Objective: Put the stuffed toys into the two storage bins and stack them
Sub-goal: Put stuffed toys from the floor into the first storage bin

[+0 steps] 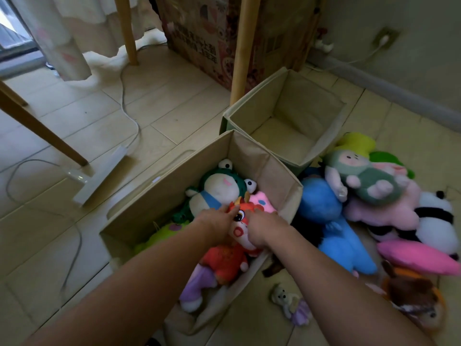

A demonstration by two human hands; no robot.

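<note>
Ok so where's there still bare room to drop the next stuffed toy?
The far bin shows only its bare floor. Open tile lies left of the near bin, toward the power strip. The near bin is crowded where both hands hold the red toy, and the pile covers the floor at right.

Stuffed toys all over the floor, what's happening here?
A person is packing plush toys into two fabric bins. Both hands, left hand and right hand, press a red plush toy into the near bin, which already holds several. The far bin is empty, and a toy pile waits beside them on the floor.
</note>
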